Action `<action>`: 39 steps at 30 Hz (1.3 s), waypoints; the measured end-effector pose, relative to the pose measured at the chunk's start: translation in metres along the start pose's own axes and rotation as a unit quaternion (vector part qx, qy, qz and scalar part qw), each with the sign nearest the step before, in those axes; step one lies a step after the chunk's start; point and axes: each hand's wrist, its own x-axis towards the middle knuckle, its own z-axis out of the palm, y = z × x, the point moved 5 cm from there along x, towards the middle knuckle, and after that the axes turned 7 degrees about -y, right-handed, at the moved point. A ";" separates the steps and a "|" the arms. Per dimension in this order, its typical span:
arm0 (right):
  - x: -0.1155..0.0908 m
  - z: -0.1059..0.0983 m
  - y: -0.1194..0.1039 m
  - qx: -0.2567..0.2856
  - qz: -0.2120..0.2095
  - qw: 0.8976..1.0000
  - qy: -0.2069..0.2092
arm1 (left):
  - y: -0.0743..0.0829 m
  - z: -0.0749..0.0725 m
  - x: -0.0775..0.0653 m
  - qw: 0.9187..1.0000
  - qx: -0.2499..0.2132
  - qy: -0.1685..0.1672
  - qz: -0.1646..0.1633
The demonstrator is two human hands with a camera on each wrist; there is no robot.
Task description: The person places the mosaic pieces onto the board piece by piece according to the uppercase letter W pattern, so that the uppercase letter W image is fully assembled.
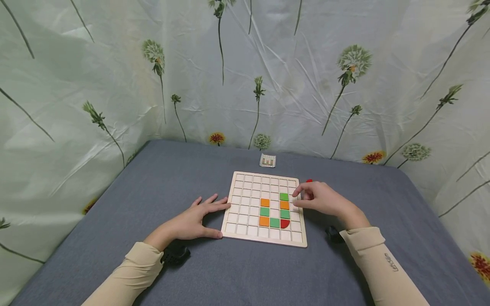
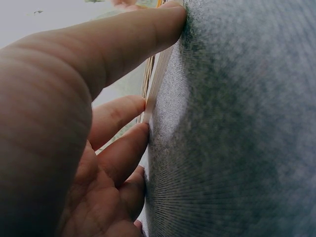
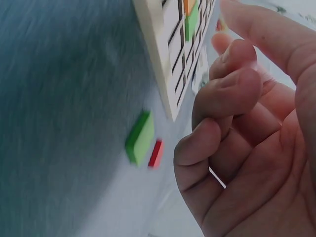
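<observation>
A wooden grid board (image 1: 242,241) lies on the cloth in front of me. On its squares sit several orange, green and red tiles, among them a rounded red tile (image 1: 285,223) near the front. My left hand (image 1: 193,221) is spread, its fingertips and thumb at the board's left edge. Over the right edge hovers my right hand (image 1: 323,199), thumb and index finger apart with nothing visible between them, the other fingers loosely curled. Beside the board, in the right wrist view, lie a green tile (image 3: 139,138) and a red tile (image 3: 156,154).
A small card (image 1: 267,160) printed with a coloured grid lies behind the board. Grey-blue cloth (image 1: 183,170) covers the table, and a flower-patterned curtain (image 1: 237,106) hangs behind it. Each wrist bears a black device (image 1: 334,234).
</observation>
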 end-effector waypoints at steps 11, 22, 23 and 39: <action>-0.036 -0.024 0.035 0.022 0.051 0.997 0.044 | 0.000 0.000 0.000 1.000 -0.001 0.000 0.000; -0.078 -0.037 0.070 0.025 0.076 0.995 0.064 | 0.000 0.000 0.000 1.000 -0.006 0.001 0.007; -0.082 -0.036 0.072 0.028 0.073 0.995 0.061 | 0.001 0.000 0.000 1.000 -0.007 0.002 0.007; -0.112 -0.032 0.101 0.062 0.070 0.996 0.008 | 0.000 -0.001 0.000 1.000 -0.005 0.002 0.006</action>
